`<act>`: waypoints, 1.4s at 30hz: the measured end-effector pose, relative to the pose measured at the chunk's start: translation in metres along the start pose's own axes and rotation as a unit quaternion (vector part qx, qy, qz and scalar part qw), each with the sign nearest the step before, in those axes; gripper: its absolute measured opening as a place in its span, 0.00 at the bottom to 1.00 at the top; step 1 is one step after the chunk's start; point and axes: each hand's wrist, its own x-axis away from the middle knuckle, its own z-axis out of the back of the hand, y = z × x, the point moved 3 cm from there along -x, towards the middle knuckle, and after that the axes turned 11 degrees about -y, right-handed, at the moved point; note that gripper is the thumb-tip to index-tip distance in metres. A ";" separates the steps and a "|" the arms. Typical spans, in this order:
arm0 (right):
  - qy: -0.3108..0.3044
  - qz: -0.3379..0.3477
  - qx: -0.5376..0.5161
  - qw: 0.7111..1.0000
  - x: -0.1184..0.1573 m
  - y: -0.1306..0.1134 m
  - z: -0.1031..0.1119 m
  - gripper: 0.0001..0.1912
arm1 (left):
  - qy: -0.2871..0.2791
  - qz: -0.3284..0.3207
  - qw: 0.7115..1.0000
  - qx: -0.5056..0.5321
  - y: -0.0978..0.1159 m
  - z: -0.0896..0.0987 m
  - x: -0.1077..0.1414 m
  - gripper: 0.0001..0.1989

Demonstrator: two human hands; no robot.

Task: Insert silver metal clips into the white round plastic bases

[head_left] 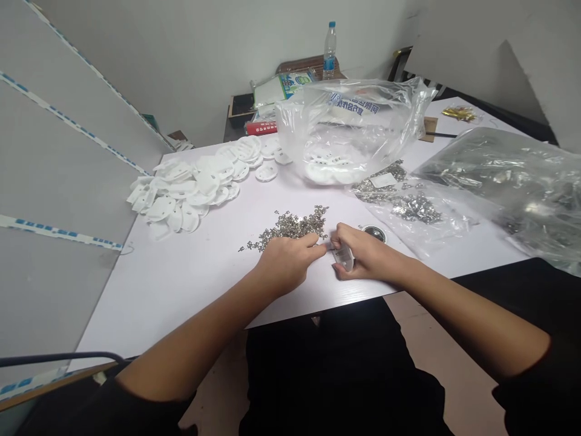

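Right grip (363, 251) closed around 1 clear piece (344, 259); left grip (285, 264), hold unclear, just beside that piece.

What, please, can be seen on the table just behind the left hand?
A loose pile of small silvery metal pieces lies there; whatever the left hand itself covers cannot be seen.

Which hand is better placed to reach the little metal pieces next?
Probably the left hand: it's close beside the metal pieces, while the right hand grips a translucent piece.

The right fingers (347, 235) partly hide the clear plastic piece (344, 260).
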 end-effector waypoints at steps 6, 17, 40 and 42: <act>0.006 0.015 -0.002 1.000 0.000 0.003 -0.002 0.18 | -0.006 -0.001 1.000 -0.009 0.001 -0.001 -0.005 0.20; 0.025 -0.010 -0.026 0.999 0.001 0.006 -0.003 0.19 | 0.104 -0.020 0.994 0.002 -0.003 -0.012 0.009 0.18; 0.036 -0.022 -0.026 0.999 0.001 0.006 -0.005 0.19 | 0.081 -0.028 0.996 0.013 -0.001 -0.014 0.011 0.15; 0.038 -0.021 -0.024 0.999 0.001 0.005 -0.005 0.19 | 0.074 -0.027 0.997 0.015 -0.001 -0.013 0.011 0.15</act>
